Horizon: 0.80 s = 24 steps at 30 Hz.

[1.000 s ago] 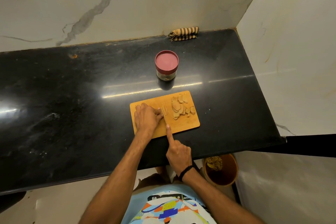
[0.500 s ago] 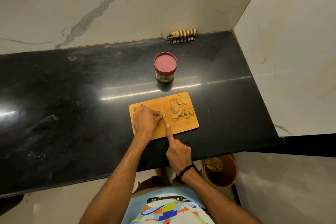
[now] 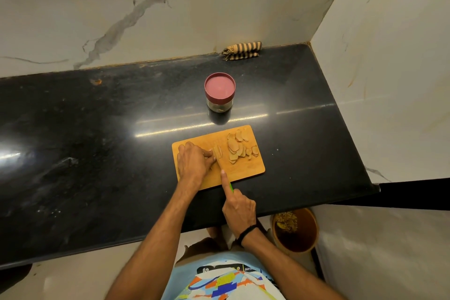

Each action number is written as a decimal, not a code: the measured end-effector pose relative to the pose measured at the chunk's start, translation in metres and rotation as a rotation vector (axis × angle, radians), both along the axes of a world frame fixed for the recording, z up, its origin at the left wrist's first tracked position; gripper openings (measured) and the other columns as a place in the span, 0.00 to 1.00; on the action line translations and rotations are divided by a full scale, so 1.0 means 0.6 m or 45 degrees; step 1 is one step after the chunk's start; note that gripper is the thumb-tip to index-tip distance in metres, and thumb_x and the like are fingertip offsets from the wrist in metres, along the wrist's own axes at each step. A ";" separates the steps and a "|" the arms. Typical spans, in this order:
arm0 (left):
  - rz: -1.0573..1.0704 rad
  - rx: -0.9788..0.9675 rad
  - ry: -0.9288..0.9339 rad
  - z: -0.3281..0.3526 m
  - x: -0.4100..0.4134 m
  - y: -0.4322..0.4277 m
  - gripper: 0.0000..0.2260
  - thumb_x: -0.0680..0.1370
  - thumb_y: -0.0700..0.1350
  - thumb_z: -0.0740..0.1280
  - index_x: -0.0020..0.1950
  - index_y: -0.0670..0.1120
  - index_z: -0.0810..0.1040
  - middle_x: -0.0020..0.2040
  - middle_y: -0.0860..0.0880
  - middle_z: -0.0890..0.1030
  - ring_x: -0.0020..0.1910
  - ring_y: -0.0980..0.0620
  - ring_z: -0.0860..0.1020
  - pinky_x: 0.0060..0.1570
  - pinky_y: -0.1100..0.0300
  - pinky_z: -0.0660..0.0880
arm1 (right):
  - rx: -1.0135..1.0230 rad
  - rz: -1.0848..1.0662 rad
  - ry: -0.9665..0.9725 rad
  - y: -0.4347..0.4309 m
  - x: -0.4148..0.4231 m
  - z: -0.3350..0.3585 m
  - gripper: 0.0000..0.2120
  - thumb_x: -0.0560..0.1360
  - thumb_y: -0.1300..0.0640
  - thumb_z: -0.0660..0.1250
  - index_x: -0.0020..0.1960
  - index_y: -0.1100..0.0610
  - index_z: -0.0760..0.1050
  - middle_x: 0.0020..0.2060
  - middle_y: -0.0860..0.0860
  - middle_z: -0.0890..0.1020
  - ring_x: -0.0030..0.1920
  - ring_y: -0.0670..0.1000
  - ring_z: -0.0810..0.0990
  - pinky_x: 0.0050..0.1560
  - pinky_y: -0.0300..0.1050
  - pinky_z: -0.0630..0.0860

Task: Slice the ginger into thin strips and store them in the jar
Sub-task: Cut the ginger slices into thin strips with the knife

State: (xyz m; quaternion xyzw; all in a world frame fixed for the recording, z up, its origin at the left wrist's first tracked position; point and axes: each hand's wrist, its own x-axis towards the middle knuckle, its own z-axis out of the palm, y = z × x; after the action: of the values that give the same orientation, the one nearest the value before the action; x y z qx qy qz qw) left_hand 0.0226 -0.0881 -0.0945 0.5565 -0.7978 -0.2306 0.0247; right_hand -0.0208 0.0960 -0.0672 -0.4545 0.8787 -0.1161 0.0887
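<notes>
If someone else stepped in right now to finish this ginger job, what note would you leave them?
Left hand holds a ginger piece on the cutting board.
Right hand grips the knife, forefinger along its spine, blade by that piece.
Done: ginger slices piled on the board's right half.
Jar stands behind the board, lid on.
Left: cut strips, open the jar, fill it.

Left hand (image 3: pixel 193 163) knuckles-up, fingertips tucked; right hand (image 3: pixel 239 209) fisted, forefinger straight.

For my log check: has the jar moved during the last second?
No. The jar keeps its place between the striped cloth and the cutting board; only the camera shifted.
</notes>
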 end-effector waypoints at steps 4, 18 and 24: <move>0.014 0.013 0.030 -0.003 0.000 0.001 0.15 0.72 0.58 0.75 0.54 0.53 0.86 0.46 0.52 0.84 0.45 0.52 0.78 0.49 0.50 0.80 | -0.015 0.024 -0.009 0.011 -0.004 -0.003 0.38 0.68 0.65 0.74 0.75 0.50 0.66 0.27 0.48 0.65 0.24 0.44 0.58 0.21 0.39 0.60; 0.016 0.041 0.057 0.003 0.001 -0.001 0.15 0.71 0.57 0.77 0.54 0.52 0.86 0.46 0.51 0.84 0.47 0.51 0.78 0.50 0.50 0.79 | -0.063 -0.040 -0.069 -0.019 -0.011 -0.006 0.39 0.68 0.66 0.73 0.76 0.51 0.66 0.27 0.47 0.63 0.23 0.44 0.59 0.24 0.38 0.57; 0.009 0.047 0.083 0.005 0.003 0.004 0.15 0.73 0.55 0.76 0.56 0.51 0.85 0.47 0.50 0.84 0.47 0.50 0.77 0.49 0.50 0.79 | -0.157 -0.050 -0.275 -0.031 -0.008 -0.007 0.37 0.73 0.67 0.69 0.78 0.52 0.61 0.26 0.45 0.65 0.24 0.43 0.61 0.25 0.37 0.60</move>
State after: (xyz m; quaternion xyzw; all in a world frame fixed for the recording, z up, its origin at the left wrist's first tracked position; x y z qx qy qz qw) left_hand 0.0244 -0.0858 -0.0914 0.5519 -0.7902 -0.2632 0.0414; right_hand -0.0256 0.0777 -0.0714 -0.4267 0.8639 -0.2199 0.1526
